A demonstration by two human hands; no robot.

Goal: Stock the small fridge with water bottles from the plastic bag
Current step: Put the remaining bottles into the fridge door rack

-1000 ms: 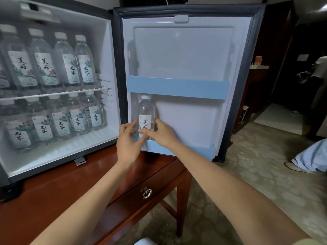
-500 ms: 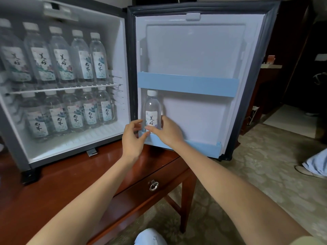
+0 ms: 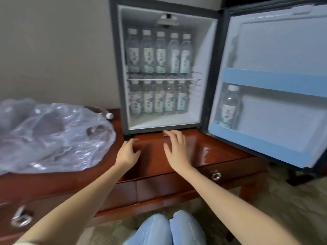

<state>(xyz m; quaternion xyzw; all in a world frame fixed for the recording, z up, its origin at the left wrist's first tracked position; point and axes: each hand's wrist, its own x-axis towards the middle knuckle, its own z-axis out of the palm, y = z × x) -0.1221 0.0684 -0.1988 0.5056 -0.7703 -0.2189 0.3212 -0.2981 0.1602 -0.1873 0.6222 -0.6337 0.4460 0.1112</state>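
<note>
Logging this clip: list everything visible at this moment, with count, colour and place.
Fridge: one, dark frame, white inside, open, on table.
Fridge door: one, white, pale blue rails, swung right.
Upper-shelf bottles: five in front, clear, white caps.
Lower-shelf bottles: five in front, clear.
Door bottle: one, clear, upright, lower door rail.
Plastic bag: one, translucent, on table, left of fridge.
White cap: one, beside bag; rest hidden.
Table: one, reddish-brown wood.
Drawer pulls: two, silvery rings.
Knees: two, pale blue trousers.
Left hand: empty, over table near bag.
Right hand: empty, before fridge.
</note>
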